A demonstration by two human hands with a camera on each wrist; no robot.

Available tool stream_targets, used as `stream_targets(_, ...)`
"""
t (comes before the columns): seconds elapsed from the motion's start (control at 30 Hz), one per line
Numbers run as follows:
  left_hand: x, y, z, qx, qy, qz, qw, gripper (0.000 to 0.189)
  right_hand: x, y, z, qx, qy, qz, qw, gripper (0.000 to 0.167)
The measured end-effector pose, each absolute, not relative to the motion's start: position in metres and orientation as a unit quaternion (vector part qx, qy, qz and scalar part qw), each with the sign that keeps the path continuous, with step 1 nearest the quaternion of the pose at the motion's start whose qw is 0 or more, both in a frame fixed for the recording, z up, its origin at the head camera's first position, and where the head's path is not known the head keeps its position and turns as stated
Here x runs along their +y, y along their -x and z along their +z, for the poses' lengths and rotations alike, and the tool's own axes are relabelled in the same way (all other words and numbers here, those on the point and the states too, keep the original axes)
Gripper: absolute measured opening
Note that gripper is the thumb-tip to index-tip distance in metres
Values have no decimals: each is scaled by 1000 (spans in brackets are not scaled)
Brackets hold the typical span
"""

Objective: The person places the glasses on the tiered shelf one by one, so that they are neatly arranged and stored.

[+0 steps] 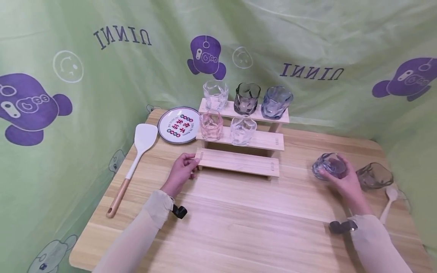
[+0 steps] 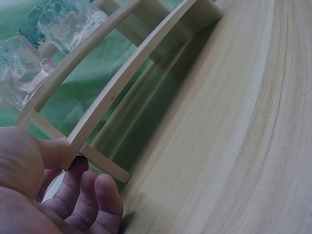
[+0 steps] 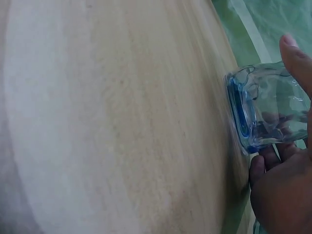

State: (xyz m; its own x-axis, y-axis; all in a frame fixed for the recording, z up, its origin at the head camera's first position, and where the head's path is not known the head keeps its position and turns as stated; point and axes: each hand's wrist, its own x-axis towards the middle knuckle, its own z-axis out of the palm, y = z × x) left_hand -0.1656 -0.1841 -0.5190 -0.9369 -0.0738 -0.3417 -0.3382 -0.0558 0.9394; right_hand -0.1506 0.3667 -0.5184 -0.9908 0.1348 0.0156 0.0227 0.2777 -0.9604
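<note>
A three-step wooden rack stands in the middle of the table. My left hand pinches the left end of its lowest board, thumb above and fingertips beneath. To the right of the rack, my right hand grips a bluish faceted glass round its side; in the right wrist view, the glass's thick blue base is close to the tabletop. The middle step bears a pink glass and a colourless glass. Up on the top step are a colourless glass, a dark grey glass and a blue glass.
A brownish glass sits at the right edge, with a white spoon beside it. On the left lie a white spatula with a wooden handle and a printed plate. Green curtain surrounds the table.
</note>
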Motion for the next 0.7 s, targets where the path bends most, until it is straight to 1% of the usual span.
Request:
stream_targets(0.07, -185, 166, -520, 681, 152, 711, 91, 35, 367, 150, -519, -813, 47, 579, 43, 86)
stream_targets(0.17, -185, 166, -520, 680, 151, 712, 92, 36, 367, 150, -521, -827, 62, 556, 48, 83)
stream_targets(0.27, -185, 166, -520, 678, 151, 713, 93, 35, 365, 152, -521, -837, 75, 539, 52, 88)
stream_targets(0.4, -185, 166, -520, 676, 153, 716, 91, 33, 361, 156, -519, -821, 75, 564, 45, 95)
stream_targets(0.57, -185, 167, -521, 676, 151, 716, 90, 33, 357, 155, -518, -812, 97, 573, 50, 88)
stream_targets(0.7, -186, 167, -522, 679, 151, 713, 93, 35, 353, 154, -522, -796, 111, 591, 68, 84)
